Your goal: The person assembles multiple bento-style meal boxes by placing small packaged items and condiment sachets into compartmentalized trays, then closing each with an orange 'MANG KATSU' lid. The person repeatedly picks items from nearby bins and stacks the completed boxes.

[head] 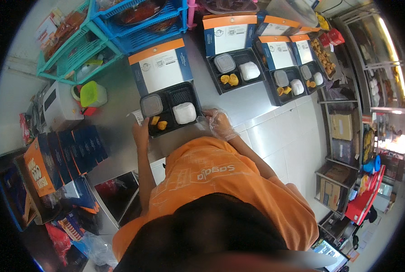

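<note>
Before me on the steel table stands an open black compartment meal box [169,132] with a raised cardboard lid [160,70]. It holds a lidded clear plastic cup [151,105], a white wrapped bundle [184,113] and small yellow-orange food pieces [162,125]; its upper right compartment shows a ridged black bottom. At the box's left edge, my bare left hand [141,133] has a small printed paper slip [138,117] at its fingertips. My right hand [220,123], in a clear plastic glove, is at the box's right edge; whether its fingers grip the rim is unclear.
Several filled meal boxes [238,83] stand further right, beside a tray of fried food [323,57]. Blue [139,25] and green [83,61] plastic racks line the back. To the left are a white device [61,105], a green-lidded container [93,94] and stacked folded cartons [73,153].
</note>
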Demonstrator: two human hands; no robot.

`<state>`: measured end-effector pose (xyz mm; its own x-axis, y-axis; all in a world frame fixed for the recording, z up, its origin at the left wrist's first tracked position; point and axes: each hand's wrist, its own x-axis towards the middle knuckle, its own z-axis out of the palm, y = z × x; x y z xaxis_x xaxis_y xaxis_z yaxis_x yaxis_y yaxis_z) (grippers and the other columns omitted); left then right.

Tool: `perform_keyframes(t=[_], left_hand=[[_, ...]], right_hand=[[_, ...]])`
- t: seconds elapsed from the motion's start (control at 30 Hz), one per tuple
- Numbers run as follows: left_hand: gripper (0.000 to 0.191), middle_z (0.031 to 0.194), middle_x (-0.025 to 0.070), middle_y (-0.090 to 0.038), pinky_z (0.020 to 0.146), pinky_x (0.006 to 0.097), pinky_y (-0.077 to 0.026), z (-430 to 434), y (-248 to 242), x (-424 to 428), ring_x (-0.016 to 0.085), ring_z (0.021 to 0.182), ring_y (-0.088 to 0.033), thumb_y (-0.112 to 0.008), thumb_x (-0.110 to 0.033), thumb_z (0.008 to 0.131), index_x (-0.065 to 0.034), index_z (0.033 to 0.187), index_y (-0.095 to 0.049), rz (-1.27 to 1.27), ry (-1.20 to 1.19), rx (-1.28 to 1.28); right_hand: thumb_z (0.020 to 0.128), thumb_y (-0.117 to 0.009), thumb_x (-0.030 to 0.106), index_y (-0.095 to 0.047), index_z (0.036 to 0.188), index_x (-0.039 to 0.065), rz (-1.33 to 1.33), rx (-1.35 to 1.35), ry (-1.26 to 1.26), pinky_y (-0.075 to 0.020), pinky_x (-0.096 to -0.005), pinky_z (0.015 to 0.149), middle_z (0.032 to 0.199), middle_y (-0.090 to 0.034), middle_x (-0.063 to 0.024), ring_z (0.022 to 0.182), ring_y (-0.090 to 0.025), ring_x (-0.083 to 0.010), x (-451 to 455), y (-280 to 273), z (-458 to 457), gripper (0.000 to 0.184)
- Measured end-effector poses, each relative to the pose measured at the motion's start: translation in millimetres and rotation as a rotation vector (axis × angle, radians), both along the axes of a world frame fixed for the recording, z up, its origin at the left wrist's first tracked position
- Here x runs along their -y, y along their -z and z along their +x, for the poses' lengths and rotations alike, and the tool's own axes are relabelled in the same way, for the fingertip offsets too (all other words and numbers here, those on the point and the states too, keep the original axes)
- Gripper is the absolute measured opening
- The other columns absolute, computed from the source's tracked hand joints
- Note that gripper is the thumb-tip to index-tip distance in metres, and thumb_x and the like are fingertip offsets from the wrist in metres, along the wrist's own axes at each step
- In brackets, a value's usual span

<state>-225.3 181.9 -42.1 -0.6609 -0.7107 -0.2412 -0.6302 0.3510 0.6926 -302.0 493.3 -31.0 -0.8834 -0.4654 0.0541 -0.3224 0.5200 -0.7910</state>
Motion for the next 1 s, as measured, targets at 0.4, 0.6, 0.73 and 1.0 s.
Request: perform_keyframes(t=[0.4, 0.6, 0.73, 1.0], left_hand=[[0.05, 0.092, 0.0276, -0.064, 0.08, 0.0443, -0.045, 4.5, -15.1, -3.0, 0.044, 0.091, -0.061, -0.062, -0.04, 0.084, 0.0072, 0.098, -0.062, 0.046, 0.043, 0.055], [0.049, 0.085, 0.0213, -0.066, 0.068, 0.0411, -0.048, 24.6, -10.5, -3.0, 0.035, 0.079, -0.064, -0.05, -0.042, 0.093, 0.0039, 0.103, -0.062, 0.136, -0.003, -0.069], [0.047, 0.078, 0.0143, -0.064, 0.058, 0.0335, -0.049, 42.2, -17.5, -7.0, 0.021, 0.071, -0.063, -0.046, -0.04, 0.096, 0.0028, 0.108, -0.061, 0.209, -0.097, -0.109], [0.036, 0.077, 0.0081, -0.064, 0.055, 0.0289, -0.048, 43.7, -14.7, -1.6, 0.015, 0.064, -0.06, -0.05, -0.032, 0.096, 0.0005, 0.108, -0.062, 0.269, -0.24, -0.249]], right_hand=[[0.088, -0.058, 0.006, -0.05, 0.127, 0.004, -0.223, 0.25, 0.144, -0.0513, -0.0319, 0.077, 0.096, -0.063, -0.0132, 0.089, -0.063, -0.0221, 9.0, -15.8, 5.1, 0.04], [0.091, -0.06, 0.018, -0.043, 0.134, 0.005, -0.435, 0.321, 0.205, -0.0476, -0.0269, 0.076, 0.099, -0.056, -0.0093, 0.087, -0.055, -0.0147, 11.5, -27.0, -4.8, 0.048], [0.093, -0.058, 0.023, -0.048, 0.128, 0.003, -0.302, 0.4, 0.161, -0.0461, -0.027, 0.077, 0.101, -0.057, -0.0098, 0.087, -0.055, -0.0143, 6.8, -21.4, -16.0, 0.042], [0.092, -0.058, 0.017, -0.057, 0.116, -0.003, -0.448, 0.154, 0.15, -0.0451, -0.0319, 0.085, 0.104, -0.064, -0.0154, 0.098, -0.058, -0.0214, 12.3, -43.6, -103.1, 0.031]])
